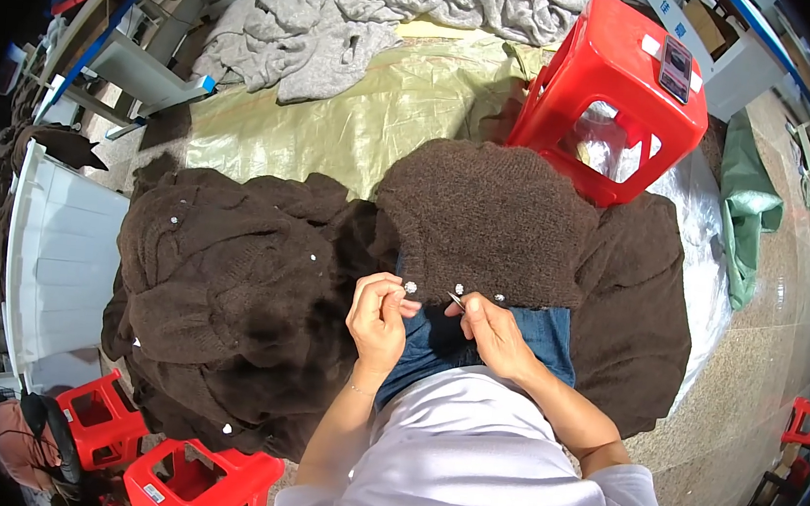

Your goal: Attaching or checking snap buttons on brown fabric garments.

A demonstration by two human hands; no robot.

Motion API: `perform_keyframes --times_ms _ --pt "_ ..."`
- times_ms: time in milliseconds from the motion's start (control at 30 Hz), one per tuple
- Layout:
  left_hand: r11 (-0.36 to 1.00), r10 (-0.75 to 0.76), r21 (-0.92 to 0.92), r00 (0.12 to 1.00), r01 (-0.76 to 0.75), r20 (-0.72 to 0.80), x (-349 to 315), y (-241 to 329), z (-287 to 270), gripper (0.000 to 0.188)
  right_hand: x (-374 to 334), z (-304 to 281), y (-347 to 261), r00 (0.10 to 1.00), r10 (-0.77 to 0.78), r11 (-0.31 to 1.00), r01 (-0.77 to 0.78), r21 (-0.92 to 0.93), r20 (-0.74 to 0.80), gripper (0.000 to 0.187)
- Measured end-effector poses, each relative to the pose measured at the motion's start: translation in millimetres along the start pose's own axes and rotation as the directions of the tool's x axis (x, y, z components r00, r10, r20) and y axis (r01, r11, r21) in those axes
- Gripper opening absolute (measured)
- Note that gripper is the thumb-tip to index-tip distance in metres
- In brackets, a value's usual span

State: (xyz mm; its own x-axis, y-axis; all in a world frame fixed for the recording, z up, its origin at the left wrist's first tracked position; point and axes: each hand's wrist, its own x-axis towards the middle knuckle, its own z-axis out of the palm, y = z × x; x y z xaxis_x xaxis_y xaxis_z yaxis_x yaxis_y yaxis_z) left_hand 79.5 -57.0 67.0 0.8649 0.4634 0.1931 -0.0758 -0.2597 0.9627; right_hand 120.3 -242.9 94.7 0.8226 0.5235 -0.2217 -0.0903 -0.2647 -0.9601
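Note:
A dark brown fuzzy knit garment (487, 212) lies over my lap, covering part of my blue jeans (553, 336). Along its near edge sit round whitish, sparkly buttons: one (410, 287) beside my left fingertips, another (459, 288) just beyond my right hand, a third (499, 298) further right. My left hand (380, 321) is closed in a pinch at that edge; what its fingers hold is too small to make out. Between thumb and fingers of my right hand (495, 334) is a small pointed metal tool (456, 300), its tip toward the knit edge.
Brown knit garments with whitish buttons form a pile (226, 285) on my left; more brown knit (638, 315) lies right. A red stool (626, 89) bearing a phone (676, 69) stands ahead. Grey knits (329, 31) lie on yellowish sheeting (338, 139). A white bin (65, 240) stands left.

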Motion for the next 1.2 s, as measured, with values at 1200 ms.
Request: perform_keyframes --times_ms 1200 --pt "0.938 -0.136 -0.318 0.99 0.137 0.025 -21.0 -4.1 9.6 0.002 16.9 33.0 5.6 0.99 0.127 0.992 -0.128 -0.011 -0.056 0.043"
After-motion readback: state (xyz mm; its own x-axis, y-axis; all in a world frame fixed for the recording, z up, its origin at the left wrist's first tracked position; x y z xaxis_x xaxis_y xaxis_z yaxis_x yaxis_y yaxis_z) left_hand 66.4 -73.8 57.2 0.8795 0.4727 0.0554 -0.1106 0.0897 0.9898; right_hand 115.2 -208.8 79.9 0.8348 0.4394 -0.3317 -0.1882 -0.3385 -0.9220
